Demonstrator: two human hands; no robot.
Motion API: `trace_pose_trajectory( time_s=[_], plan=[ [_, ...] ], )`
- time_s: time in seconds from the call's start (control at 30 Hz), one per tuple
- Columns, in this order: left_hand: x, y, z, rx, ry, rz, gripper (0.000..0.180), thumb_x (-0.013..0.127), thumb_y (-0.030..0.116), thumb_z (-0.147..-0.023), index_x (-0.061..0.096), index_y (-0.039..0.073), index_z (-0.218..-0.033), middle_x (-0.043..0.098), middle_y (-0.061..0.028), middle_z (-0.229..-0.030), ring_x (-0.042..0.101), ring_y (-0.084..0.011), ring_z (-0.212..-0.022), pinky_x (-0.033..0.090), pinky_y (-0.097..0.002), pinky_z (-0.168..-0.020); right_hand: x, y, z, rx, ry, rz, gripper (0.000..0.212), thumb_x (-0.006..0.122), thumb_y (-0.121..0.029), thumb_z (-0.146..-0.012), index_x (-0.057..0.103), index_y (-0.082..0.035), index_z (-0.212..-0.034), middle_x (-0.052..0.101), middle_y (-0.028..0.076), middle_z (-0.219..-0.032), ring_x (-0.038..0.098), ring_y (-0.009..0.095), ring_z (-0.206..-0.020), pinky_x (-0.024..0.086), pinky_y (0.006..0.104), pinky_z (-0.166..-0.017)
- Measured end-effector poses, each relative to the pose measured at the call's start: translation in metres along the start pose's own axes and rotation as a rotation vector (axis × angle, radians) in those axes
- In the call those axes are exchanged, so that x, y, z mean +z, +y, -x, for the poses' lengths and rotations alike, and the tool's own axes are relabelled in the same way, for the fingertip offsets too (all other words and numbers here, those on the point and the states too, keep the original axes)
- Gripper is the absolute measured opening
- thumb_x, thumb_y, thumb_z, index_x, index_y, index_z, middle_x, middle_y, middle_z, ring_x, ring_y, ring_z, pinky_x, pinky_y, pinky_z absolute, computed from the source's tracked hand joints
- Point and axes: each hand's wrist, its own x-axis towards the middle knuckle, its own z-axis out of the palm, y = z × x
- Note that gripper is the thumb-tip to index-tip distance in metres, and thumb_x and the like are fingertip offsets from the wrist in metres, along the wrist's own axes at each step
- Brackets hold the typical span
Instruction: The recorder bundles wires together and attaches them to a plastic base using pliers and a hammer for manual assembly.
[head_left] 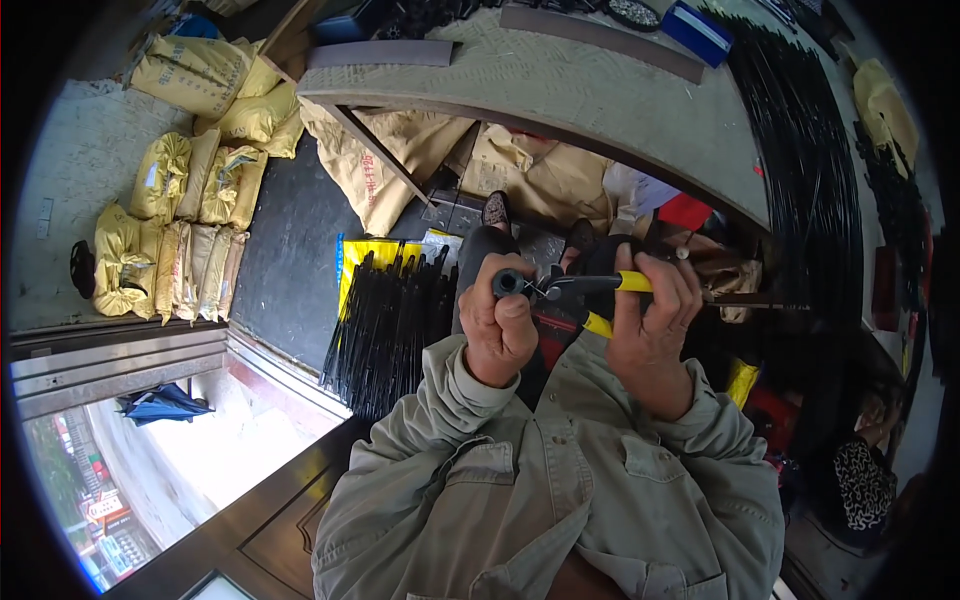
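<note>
In front of my chest, my left hand (497, 322) is closed round a black tube-like part (508, 282) whose round, hollow end faces up. Yellow-handled pliers (580, 285) are gripped in my right hand (655, 325), their handles spread somewhat apart. The jaws of the pliers point left and lie right beside the rim of the black part; whether they touch it I cannot make out. A thin light-coloured bit shows between the jaws and the part, too small to name.
Below left of my hands lies a bundle of long black rods (390, 330) on yellow sheeting. A workbench (620, 110) stands ahead, with more black strips (800, 150) at its right. Stuffed sacks (215, 185) line the left wall near an open doorway. Another person sits at far right.
</note>
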Motion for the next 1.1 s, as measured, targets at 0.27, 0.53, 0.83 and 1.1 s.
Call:
trace_pose_trajectory(
  time_s=[0.27, 0.53, 0.83, 1.1],
  plan=[
    [-0.033, 0.008, -0.029, 0.120, -0.729, 0.315, 0.051, 0.062, 0.033, -0.078, 0.049, -0.002, -0.113, 0.056, -0.0130, -0.107, 0.057, -0.0209, -0.091, 0.044, -0.0276, -0.077, -0.043, 0.069, -0.036, -0.121, -0.774, -0.892, 0.038, 0.072, -0.006, -0.070, 0.052, -0.001, -0.102, 0.051, 0.012, -0.102, 0.056, 0.024, -0.086, 0.046, 0.0354, -0.071],
    [-0.025, -0.003, -0.018, 0.336, -0.734, 0.201, 0.064, 0.075, 0.022, -0.065, 0.047, 0.001, -0.119, 0.055, -0.0147, -0.115, 0.058, -0.0249, -0.095, 0.045, -0.0290, -0.080, -0.047, 0.071, -0.035, -0.077, -0.994, -1.017, 0.063, 0.076, -0.012, -0.068, 0.036, -0.002, -0.117, 0.054, 0.014, -0.102, 0.058, 0.021, -0.079, 0.048, 0.0347, -0.065],
    [-0.027, -0.004, -0.027, 0.282, -0.928, 0.314, 0.060, 0.074, 0.024, -0.066, 0.048, 0.003, -0.117, 0.056, -0.0113, -0.110, 0.058, -0.0245, -0.089, 0.046, -0.0305, -0.073, -0.059, 0.082, -0.045, 0.063, -1.253, -1.260, 0.051, 0.071, -0.010, -0.072, 0.042, -0.001, -0.112, 0.056, 0.016, -0.100, 0.060, 0.024, -0.074, 0.049, 0.0336, -0.064],
    [-0.022, 0.004, -0.025, 0.156, -0.985, 0.404, 0.059, 0.073, 0.025, -0.067, 0.049, 0.003, -0.117, 0.056, -0.0105, -0.111, 0.058, -0.0251, -0.090, 0.045, -0.0310, -0.075, -0.040, 0.095, -0.023, 0.028, -1.352, -1.278, 0.054, 0.071, -0.011, -0.072, 0.042, 0.000, -0.117, 0.057, 0.016, -0.100, 0.062, 0.025, -0.074, 0.050, 0.0330, -0.064]
  ],
)
